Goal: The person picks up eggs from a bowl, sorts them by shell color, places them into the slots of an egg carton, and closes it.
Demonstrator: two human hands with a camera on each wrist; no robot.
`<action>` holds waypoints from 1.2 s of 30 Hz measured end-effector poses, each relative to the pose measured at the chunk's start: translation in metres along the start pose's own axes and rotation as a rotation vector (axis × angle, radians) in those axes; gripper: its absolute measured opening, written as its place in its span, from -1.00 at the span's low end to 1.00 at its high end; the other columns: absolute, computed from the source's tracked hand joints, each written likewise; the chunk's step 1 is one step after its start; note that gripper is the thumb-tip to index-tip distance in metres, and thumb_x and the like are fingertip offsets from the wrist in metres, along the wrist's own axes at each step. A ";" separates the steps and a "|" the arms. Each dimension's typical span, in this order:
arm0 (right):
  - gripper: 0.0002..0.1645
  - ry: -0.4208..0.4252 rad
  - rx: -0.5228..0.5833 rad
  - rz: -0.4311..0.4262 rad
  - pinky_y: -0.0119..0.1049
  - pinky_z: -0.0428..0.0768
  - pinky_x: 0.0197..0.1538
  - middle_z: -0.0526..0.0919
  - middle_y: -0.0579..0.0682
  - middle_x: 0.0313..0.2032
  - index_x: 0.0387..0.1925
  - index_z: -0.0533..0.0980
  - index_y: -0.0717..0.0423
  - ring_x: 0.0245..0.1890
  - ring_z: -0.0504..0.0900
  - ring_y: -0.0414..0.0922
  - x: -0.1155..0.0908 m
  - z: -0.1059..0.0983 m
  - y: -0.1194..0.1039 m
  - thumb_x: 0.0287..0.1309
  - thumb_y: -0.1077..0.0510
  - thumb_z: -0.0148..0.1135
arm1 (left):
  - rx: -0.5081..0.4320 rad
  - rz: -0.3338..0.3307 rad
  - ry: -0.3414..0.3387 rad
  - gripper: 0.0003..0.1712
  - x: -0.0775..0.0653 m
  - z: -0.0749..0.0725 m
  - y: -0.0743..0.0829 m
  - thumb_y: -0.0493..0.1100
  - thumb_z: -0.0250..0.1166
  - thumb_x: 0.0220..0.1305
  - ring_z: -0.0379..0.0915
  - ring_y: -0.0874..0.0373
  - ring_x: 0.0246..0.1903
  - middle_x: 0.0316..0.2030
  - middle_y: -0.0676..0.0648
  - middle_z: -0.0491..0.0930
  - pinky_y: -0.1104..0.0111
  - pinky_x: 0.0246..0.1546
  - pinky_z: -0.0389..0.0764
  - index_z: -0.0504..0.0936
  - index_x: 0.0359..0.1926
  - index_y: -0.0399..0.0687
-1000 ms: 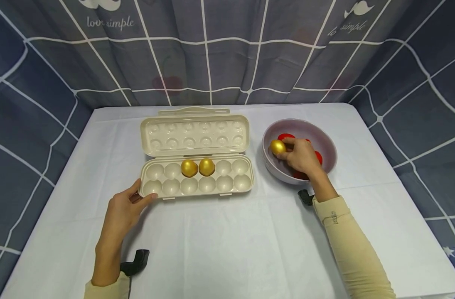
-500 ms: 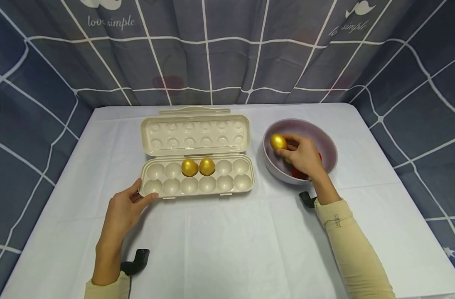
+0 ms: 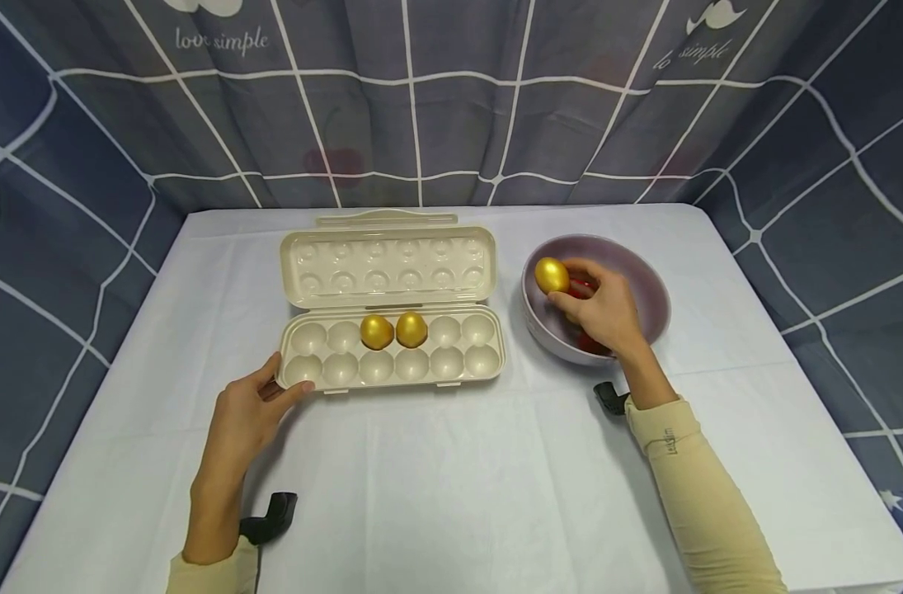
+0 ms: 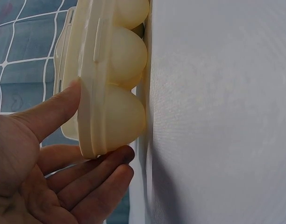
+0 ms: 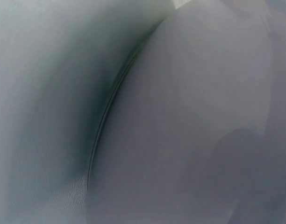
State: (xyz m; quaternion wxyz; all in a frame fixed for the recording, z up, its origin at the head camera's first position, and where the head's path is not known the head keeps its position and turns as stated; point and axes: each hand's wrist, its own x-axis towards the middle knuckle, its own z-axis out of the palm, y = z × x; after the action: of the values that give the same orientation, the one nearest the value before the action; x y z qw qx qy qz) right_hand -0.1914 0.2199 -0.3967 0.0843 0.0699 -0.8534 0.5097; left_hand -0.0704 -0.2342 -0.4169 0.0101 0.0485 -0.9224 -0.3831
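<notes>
A cream egg carton [image 3: 392, 381] lies with its lid [image 3: 414, 289] folded back. Two golden eggs [image 3: 411, 330] sit side by side in its far row of cups. My left hand [image 3: 245, 421] holds the carton's left front corner, thumb on the rim; the left wrist view shows its fingers [image 4: 98, 182] under the carton's end. Inside the mauve bowl [image 3: 647, 285], my right hand [image 3: 603, 307] pinches another golden egg [image 3: 551, 275] at its fingertips. Red eggs [image 3: 580, 289] show partly behind that hand. In the right wrist view the bowl's outer wall [image 5: 180, 116] fills most of the picture.
A white cloth [image 3: 451, 487] covers the table. Grey checked curtains [image 3: 458, 124] hang behind it and at both sides. The bowl stands a short way right of the carton.
My right hand has shifted slightly, and the golden egg at its fingertips has moved up in the head view, towards the bowl's far left rim. The left hand and carton stay put.
</notes>
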 end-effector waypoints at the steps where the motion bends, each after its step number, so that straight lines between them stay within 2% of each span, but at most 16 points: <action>1: -0.44 0.004 0.004 -0.011 -0.38 0.60 0.00 0.65 0.20 -0.02 0.08 0.57 0.28 0.00 0.65 0.03 0.000 0.000 0.000 -0.02 0.31 0.51 | 0.000 0.000 0.001 -0.06 0.000 0.000 0.000 0.11 0.39 0.25 0.59 -0.18 0.01 0.09 -0.42 0.53 0.23 -0.15 0.62 0.23 0.40 -0.40; 6: -0.43 0.021 0.052 -0.048 -0.32 0.59 0.04 0.63 0.24 -0.03 0.08 0.54 0.35 -0.01 0.64 0.08 -0.002 0.001 -0.001 -0.02 0.37 0.50 | -0.003 0.005 0.006 -0.07 0.000 0.000 0.000 0.09 0.40 0.25 0.60 -0.18 -0.01 0.09 -0.41 0.53 0.39 -0.20 0.61 0.24 0.39 -0.41; 12: -0.42 0.074 0.130 -0.133 -0.30 0.60 0.04 0.59 0.25 -0.02 0.06 0.52 0.42 -0.01 0.64 0.13 -0.005 0.010 -0.009 -0.07 0.46 0.48 | -0.001 0.008 0.008 -0.08 0.000 -0.001 0.001 0.08 0.39 0.25 0.59 -0.18 -0.01 0.08 -0.42 0.53 0.35 -0.18 0.62 0.24 0.39 -0.43; 16: -0.40 0.065 0.192 -0.200 -0.28 0.59 0.05 0.56 0.28 -0.01 0.05 0.49 0.48 0.00 0.63 0.18 -0.005 0.019 -0.014 -0.12 0.56 0.44 | -0.005 0.001 0.008 -0.08 -0.001 -0.001 0.002 0.06 0.39 0.26 0.59 -0.19 -0.01 0.09 -0.44 0.52 0.43 -0.20 0.60 0.24 0.38 -0.45; 20: -0.43 0.062 0.124 -0.261 -0.25 0.60 0.05 0.60 0.20 -0.03 0.03 0.53 0.41 -0.02 0.64 0.09 -0.007 0.029 -0.020 -0.11 0.52 0.46 | -0.015 -0.003 0.002 -0.08 0.000 0.001 0.002 0.05 0.39 0.26 0.58 -0.20 0.00 0.12 -0.45 0.49 0.37 -0.19 0.63 0.22 0.38 -0.47; 23: -0.45 0.046 0.109 -0.317 -0.27 0.58 0.07 0.60 0.19 -0.05 0.01 0.53 0.41 -0.02 0.62 0.04 -0.010 0.039 -0.026 -0.11 0.51 0.47 | -0.023 -0.005 0.003 -0.07 0.000 0.003 0.001 0.04 0.40 0.25 0.58 -0.20 0.00 0.13 -0.45 0.48 0.27 -0.19 0.64 0.22 0.38 -0.47; 27: -0.44 -0.012 0.186 -0.366 -0.29 0.57 0.08 0.58 0.22 -0.03 0.02 0.52 0.45 0.00 0.59 0.05 -0.013 0.057 -0.036 -0.11 0.56 0.44 | -0.026 -0.010 0.010 -0.08 0.000 0.003 0.001 0.04 0.41 0.24 0.59 -0.20 0.00 0.13 -0.44 0.49 0.25 -0.19 0.64 0.23 0.38 -0.46; 32: -0.40 -0.102 0.255 -0.346 -0.26 0.60 0.04 0.57 0.26 0.02 0.08 0.48 0.46 0.02 0.59 0.09 -0.021 0.078 -0.045 -0.07 0.53 0.45 | -0.030 -0.004 0.007 -0.08 0.000 0.004 0.002 0.03 0.41 0.24 0.59 -0.19 -0.01 0.12 -0.44 0.50 0.32 -0.19 0.64 0.23 0.38 -0.45; 36: -0.34 -0.155 0.284 -0.326 -0.22 0.61 0.03 0.56 0.27 0.04 0.15 0.45 0.48 0.03 0.58 0.10 -0.025 0.093 -0.046 -0.05 0.51 0.45 | -0.024 -0.005 0.010 -0.08 0.000 0.003 0.001 0.02 0.42 0.24 0.59 -0.19 0.00 0.11 -0.44 0.50 0.28 -0.18 0.64 0.23 0.38 -0.46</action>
State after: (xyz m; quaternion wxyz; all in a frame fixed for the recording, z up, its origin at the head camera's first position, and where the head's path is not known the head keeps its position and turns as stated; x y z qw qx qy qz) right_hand -0.1644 0.1168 -0.4058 0.0889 0.2571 -0.7545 0.5973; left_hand -0.0712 -0.2311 -0.4183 0.0142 0.0527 -0.9176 -0.3938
